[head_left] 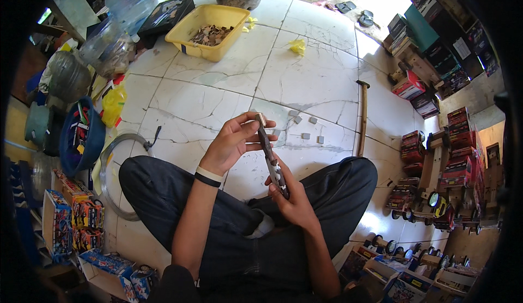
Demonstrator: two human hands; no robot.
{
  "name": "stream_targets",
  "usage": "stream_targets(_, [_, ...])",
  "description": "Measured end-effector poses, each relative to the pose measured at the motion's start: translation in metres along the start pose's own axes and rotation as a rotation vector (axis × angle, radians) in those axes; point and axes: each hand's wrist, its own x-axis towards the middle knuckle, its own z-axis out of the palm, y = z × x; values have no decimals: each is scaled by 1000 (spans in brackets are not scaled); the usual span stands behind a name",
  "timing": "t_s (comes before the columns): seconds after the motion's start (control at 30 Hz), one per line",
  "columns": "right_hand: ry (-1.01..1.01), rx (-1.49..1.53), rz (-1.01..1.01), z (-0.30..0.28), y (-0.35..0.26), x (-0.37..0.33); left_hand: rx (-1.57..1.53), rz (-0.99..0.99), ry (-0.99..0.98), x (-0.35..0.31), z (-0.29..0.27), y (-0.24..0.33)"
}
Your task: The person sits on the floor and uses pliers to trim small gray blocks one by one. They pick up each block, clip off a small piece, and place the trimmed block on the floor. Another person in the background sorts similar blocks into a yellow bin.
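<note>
In front of my crossed legs, my right hand (pixel 290 198) is closed around the lower end of a long dark brown tool (pixel 268 149) with worn white patches; its exact kind I cannot make out. The tool slants up to my left hand (pixel 233 141), whose thumb and fingers pinch a small flat tan piece (pixel 261 120) at the tool's upper end. Several small grey square pieces (pixel 305 136) lie scattered on the tiles just beyond my hands.
A yellow basin (pixel 204 17) of small chips stands ahead on the cracked white tiles (pixel 305 79). To the right lies a hammer (pixel 363 112). On the left are a coil of wire (pixel 103 177) and a blue tub (pixel 81 161). Toy trucks (pixel 436 205) crowd the right side.
</note>
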Motion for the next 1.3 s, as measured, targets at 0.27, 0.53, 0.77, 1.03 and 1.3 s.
stream_targets(0.27, [-13, 434, 42, 2, 0, 2, -224, 44, 74, 8, -1, -24])
stream_targets(0.53, [-2, 565, 62, 2, 0, 1, -160, 140, 71, 10, 11, -39])
stream_targets(0.77, [-20, 594, 52, 0, 1, 1, -226, 148, 74, 13, 14, -50])
stream_targets(1.03, [-17, 641, 64, 0, 0, 1, -248, 162, 90, 13, 13, -55])
stream_targets(1.3, [-13, 658, 43, 0, 5, -1, -263, 167, 80, 14, 12, -56])
